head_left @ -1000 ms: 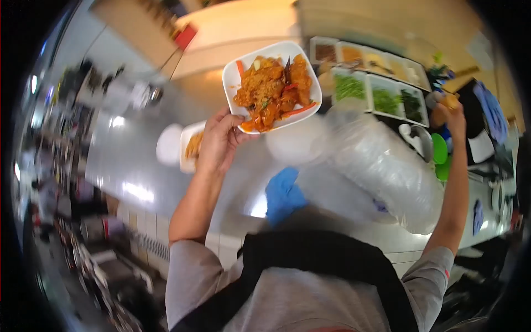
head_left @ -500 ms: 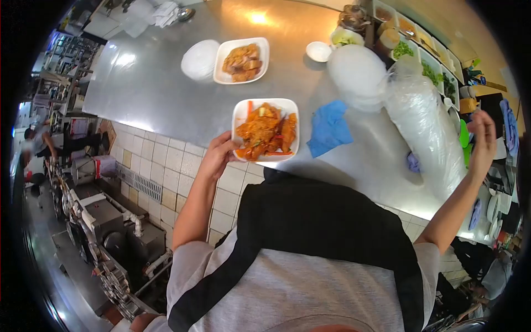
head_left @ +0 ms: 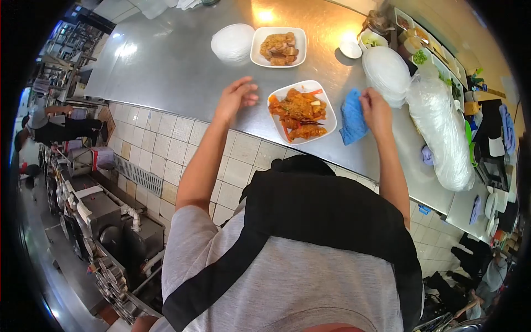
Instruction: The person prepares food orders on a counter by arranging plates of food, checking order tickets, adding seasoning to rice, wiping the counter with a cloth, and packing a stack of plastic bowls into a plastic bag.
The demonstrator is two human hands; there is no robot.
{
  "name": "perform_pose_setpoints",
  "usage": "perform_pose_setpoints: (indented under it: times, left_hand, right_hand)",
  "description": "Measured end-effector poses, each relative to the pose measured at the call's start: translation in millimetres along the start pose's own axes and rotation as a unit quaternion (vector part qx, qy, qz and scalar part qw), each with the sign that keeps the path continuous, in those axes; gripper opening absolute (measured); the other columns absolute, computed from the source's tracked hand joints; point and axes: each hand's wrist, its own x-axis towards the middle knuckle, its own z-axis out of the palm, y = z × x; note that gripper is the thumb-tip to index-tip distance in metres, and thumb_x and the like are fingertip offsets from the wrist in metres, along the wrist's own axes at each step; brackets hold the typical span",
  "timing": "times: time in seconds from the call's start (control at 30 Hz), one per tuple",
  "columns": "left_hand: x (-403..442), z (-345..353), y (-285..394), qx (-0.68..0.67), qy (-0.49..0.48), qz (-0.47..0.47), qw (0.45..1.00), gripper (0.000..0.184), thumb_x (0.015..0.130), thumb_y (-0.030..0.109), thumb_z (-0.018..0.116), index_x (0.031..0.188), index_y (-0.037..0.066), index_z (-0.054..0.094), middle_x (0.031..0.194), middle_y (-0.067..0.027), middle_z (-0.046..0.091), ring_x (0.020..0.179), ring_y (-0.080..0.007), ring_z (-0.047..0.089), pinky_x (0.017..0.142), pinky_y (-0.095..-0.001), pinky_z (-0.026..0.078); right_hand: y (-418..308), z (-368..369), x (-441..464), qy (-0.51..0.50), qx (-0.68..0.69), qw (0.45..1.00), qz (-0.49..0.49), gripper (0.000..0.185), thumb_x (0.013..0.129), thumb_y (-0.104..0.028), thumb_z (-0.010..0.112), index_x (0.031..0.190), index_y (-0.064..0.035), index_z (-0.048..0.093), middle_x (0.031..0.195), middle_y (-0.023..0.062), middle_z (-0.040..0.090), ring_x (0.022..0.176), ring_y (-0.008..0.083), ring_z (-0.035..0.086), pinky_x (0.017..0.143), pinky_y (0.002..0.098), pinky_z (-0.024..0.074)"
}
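A square white dish of saucy orange food (head_left: 301,113) rests near the front edge of the steel table (head_left: 166,83). Left of it, my left hand (head_left: 237,98) is held over the table edge, fingers apart and nothing in them. My right hand (head_left: 376,110) is at the right side of a crumpled blue cloth (head_left: 353,117), its fingers pinched on the cloth's upper edge. Behind the dish sits a second white dish with brown sliced food (head_left: 279,48).
White round lids (head_left: 232,43) lie at the back left, more lids (head_left: 386,72) at the right. A long plastic-wrapped stack (head_left: 440,130), a small white bowl (head_left: 350,49) and trays of greens (head_left: 444,72) are right. A person (head_left: 47,122) stands far left.
The orange food dish has left my left hand and now rests on the table. My right hand has come from the far right to the blue cloth.
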Motion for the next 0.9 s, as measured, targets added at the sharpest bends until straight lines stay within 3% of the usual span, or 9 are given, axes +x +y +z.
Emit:
perform_pose_setpoints:
  times: [0.03, 0.1, 0.23, 0.47, 0.5, 0.57, 0.7, 0.83, 0.9]
  left_hand:
    - [-11, -1, -7, -0.009, 0.033, 0.013, 0.999, 0.038, 0.090, 0.018, 0.050, 0.124, 0.001, 0.047, 0.100, -0.0077, 0.061, 0.077, -0.0134, 0.062, 0.063, -0.0241, 0.052]
    - [-40, 9, -23, -0.030, 0.006, -0.041, 0.999, 0.041, 0.088, 0.018, 0.053, 0.124, 0.001, 0.046, 0.095, -0.0068, 0.061, 0.071, -0.0139, 0.062, 0.061, -0.0249, 0.051]
    - [-82, 57, -43, -0.077, -0.023, -0.070, 0.994, 0.046, 0.085, 0.013, 0.053, 0.129, 0.003, 0.043, 0.088, -0.0053, 0.059, 0.065, -0.0139, 0.061, 0.060, -0.0248, 0.052]
    - [-45, 65, -50, -0.010, 0.028, 0.015, 0.999, 0.051, 0.079, 0.005, 0.046, 0.130, 0.004, 0.045, 0.088, -0.0079, 0.060, 0.063, -0.0127, 0.060, 0.057, -0.0238, 0.053]
    - [-28, 54, -65, 0.030, 0.037, 0.054, 0.997, 0.050, 0.081, 0.007, 0.047, 0.130, 0.004, 0.045, 0.088, -0.0092, 0.062, 0.062, -0.0123, 0.059, 0.055, -0.0233, 0.053]
    - [-40, 53, -45, 0.021, 0.050, 0.013, 0.998, 0.049, 0.082, 0.008, 0.047, 0.130, 0.004, 0.045, 0.089, -0.0093, 0.062, 0.061, -0.0127, 0.060, 0.053, -0.0233, 0.053]
    - [-60, 58, -32, -0.044, 0.047, -0.025, 0.998, 0.047, 0.084, 0.008, 0.046, 0.130, 0.002, 0.044, 0.091, -0.0106, 0.063, 0.058, -0.0134, 0.061, 0.052, -0.0234, 0.054]
    - [-60, 59, -38, -0.065, 0.052, -0.013, 0.996, 0.046, 0.084, 0.007, 0.046, 0.129, 0.002, 0.045, 0.091, -0.0121, 0.063, 0.056, -0.0133, 0.060, 0.053, -0.0235, 0.054]
    - [-60, 59, -39, -0.061, 0.049, -0.008, 0.997, 0.045, 0.084, 0.008, 0.045, 0.129, 0.002, 0.046, 0.091, -0.0120, 0.063, 0.056, -0.0135, 0.060, 0.054, -0.0238, 0.055]
  right_hand:
    - [-13, -11, 2, 0.038, 0.017, 0.999, -0.019, 0.015, 0.079, -0.015, 0.063, 0.092, -0.0081, 0.057, 0.081, 0.0129, 0.060, 0.074, 0.0303, 0.060, 0.066, 0.0385, 0.0475]
    - [-32, -26, 4, 0.116, 0.051, 0.991, -0.052, 0.014, 0.079, -0.013, 0.062, 0.091, -0.0088, 0.057, 0.083, 0.0123, 0.060, 0.074, 0.0309, 0.059, 0.065, 0.0390, 0.0473]
    - [-27, -6, 14, 0.062, -0.011, 0.990, -0.128, 0.011, 0.079, -0.011, 0.061, 0.088, -0.0075, 0.057, 0.087, 0.0112, 0.059, 0.075, 0.0307, 0.060, 0.063, 0.0399, 0.0477]
    - [-39, 9, 42, 0.043, -0.011, 0.988, -0.145, 0.010, 0.077, -0.010, 0.062, 0.085, -0.0066, 0.057, 0.086, 0.0108, 0.060, 0.076, 0.0305, 0.060, 0.064, 0.0408, 0.0485]
    - [-38, 14, 46, 0.005, -0.013, 0.987, -0.157, 0.011, 0.077, -0.010, 0.062, 0.084, -0.0062, 0.057, 0.085, 0.0108, 0.061, 0.076, 0.0302, 0.061, 0.064, 0.0401, 0.0487]
    - [-32, 25, 55, -0.068, -0.017, 0.982, -0.178, 0.011, 0.076, -0.011, 0.063, 0.083, -0.0054, 0.057, 0.084, 0.0107, 0.063, 0.075, 0.0296, 0.061, 0.064, 0.0385, 0.0491]
    - [-48, 41, 56, -0.162, 0.145, 0.969, -0.122, 0.013, 0.075, -0.013, 0.064, 0.083, -0.0051, 0.056, 0.082, 0.0137, 0.064, 0.072, 0.0300, 0.062, 0.067, 0.0352, 0.0486]
    - [-68, 53, 48, -0.187, 0.065, 0.963, -0.185, 0.011, 0.076, -0.012, 0.062, 0.082, -0.0059, 0.055, 0.077, 0.0158, 0.063, 0.072, 0.0334, 0.061, 0.066, 0.0396, 0.0477]
    - [-71, 51, 42, -0.186, 0.043, 0.967, -0.170, 0.011, 0.076, -0.012, 0.062, 0.082, -0.0062, 0.055, 0.075, 0.0158, 0.062, 0.072, 0.0341, 0.061, 0.066, 0.0408, 0.0475]
